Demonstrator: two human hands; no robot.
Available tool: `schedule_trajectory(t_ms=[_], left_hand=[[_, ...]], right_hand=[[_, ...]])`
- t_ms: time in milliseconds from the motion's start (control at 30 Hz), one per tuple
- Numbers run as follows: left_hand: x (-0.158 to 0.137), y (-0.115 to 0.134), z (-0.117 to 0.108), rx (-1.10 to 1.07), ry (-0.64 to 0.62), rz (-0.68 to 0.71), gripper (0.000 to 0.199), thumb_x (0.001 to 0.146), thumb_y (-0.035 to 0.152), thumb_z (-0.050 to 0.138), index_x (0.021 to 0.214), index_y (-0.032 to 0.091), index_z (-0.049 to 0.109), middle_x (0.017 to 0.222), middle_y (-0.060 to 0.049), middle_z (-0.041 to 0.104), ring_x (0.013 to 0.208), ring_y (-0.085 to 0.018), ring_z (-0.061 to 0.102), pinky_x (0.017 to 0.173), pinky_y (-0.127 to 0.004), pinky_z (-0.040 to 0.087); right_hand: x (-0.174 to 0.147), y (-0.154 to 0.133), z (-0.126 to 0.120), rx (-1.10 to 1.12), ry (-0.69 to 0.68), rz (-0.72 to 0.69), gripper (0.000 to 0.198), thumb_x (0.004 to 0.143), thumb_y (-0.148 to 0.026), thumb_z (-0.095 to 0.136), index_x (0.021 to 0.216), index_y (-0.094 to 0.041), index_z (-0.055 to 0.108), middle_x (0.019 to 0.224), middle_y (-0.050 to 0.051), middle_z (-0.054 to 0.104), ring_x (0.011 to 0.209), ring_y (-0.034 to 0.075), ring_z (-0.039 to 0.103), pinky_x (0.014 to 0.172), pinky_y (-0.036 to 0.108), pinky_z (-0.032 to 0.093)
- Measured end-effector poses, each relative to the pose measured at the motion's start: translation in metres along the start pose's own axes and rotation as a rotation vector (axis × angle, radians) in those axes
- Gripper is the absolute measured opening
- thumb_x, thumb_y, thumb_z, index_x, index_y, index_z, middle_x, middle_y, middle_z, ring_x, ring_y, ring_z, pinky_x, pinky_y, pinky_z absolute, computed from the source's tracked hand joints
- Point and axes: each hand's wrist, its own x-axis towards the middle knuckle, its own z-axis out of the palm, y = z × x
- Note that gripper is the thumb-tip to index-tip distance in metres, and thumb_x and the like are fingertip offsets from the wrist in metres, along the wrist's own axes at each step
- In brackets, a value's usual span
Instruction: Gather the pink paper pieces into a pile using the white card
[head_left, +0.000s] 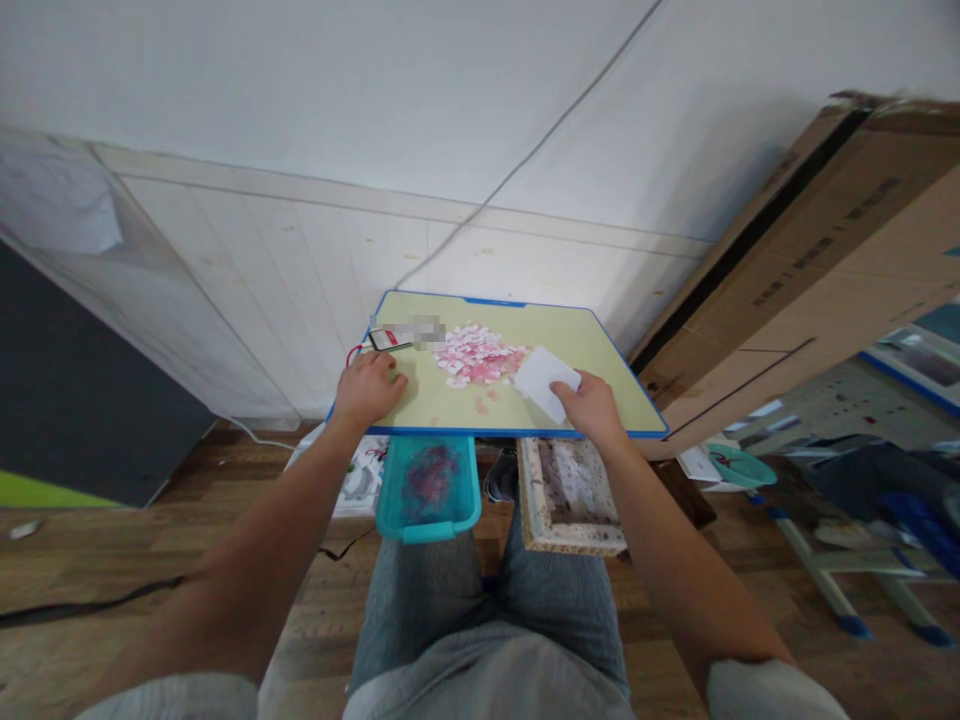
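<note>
My right hand (596,405) pinches a white rectangular card (546,382) between thumb and fingers, just over the right part of a pale yellow tabletop (420,405) with a blue rim. The card's far left corner is beside a loose pile of small pink and white paper-like pieces (480,355); a few pink bits lie nearer to me. At the table's left edge rests my left hand (371,388), its fingers loosely bent and apart, with nothing visible in it. Just beyond it lies a phone (391,338), partly blurred out, with a red cord (354,352) by it.
Below the table's front edge, a teal plastic bin (429,530) sits by my left leg and a speckled, pale-walled box (536,500) by my right. Tall cardboard (795,260) leans at the right. A white wall (360,110) stands behind the table, a dark panel (82,380) left.
</note>
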Motion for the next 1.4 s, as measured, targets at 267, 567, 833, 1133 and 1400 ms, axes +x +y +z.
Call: schedule_trajectory(t_ms=[267, 567, 833, 1133, 1400], left_hand=[[-0.001, 0.001, -0.001, -0.024, 0.001, -0.004, 0.036, 0.089, 0.039, 0.050, 0.112, 0.019, 0.068, 0.121, -0.016, 0.063, 0.121, -0.034, 0.052, 0.103, -0.048, 0.044], [0.000, 0.000, -0.001, -0.009, -0.010, -0.013, 0.034, 0.088, 0.039, 0.051, 0.111, 0.019, 0.067, 0.121, -0.016, 0.064, 0.121, -0.034, 0.053, 0.103, -0.048, 0.044], [0.000, 0.001, 0.000, -0.018, -0.007, -0.007, 0.035, 0.089, 0.039, 0.050, 0.111, 0.019, 0.067, 0.120, -0.016, 0.064, 0.121, -0.034, 0.053, 0.102, -0.048, 0.044], [0.000, 0.001, -0.002, 0.021, -0.015, -0.002, 0.035, 0.090, 0.041, 0.050, 0.113, 0.020, 0.067, 0.121, -0.015, 0.064, 0.122, -0.033, 0.053, 0.104, -0.047, 0.045], [0.000, 0.002, -0.002, 0.013, -0.005, -0.001, 0.037, 0.090, 0.041, 0.050, 0.113, 0.019, 0.067, 0.123, -0.017, 0.062, 0.122, -0.035, 0.052, 0.101, -0.050, 0.046]], right_hand=[[0.011, 0.004, 0.001, -0.047, -0.042, 0.018, 0.035, 0.085, -0.041, 0.059, 0.100, -0.016, 0.077, 0.093, 0.010, 0.078, 0.081, 0.023, 0.071, 0.069, 0.028, 0.050], [0.007, 0.001, -0.010, -0.083, 0.016, 0.052, 0.037, 0.086, -0.042, 0.056, 0.099, -0.015, 0.077, 0.094, 0.012, 0.078, 0.082, 0.024, 0.071, 0.072, 0.029, 0.051], [0.000, 0.022, -0.032, -0.083, 0.024, 0.151, 0.038, 0.082, -0.041, 0.060, 0.098, -0.012, 0.078, 0.084, 0.013, 0.077, 0.078, 0.025, 0.070, 0.069, 0.030, 0.051], [-0.001, 0.034, -0.027, 0.019, -0.029, 0.188, 0.035, 0.079, -0.040, 0.061, 0.093, -0.013, 0.078, 0.081, 0.012, 0.077, 0.074, 0.025, 0.070, 0.063, 0.029, 0.050], [-0.005, 0.065, -0.051, 0.116, 0.018, 0.321, 0.035, 0.075, -0.041, 0.065, 0.090, -0.011, 0.077, 0.079, 0.010, 0.076, 0.070, 0.025, 0.070, 0.060, 0.030, 0.052]])
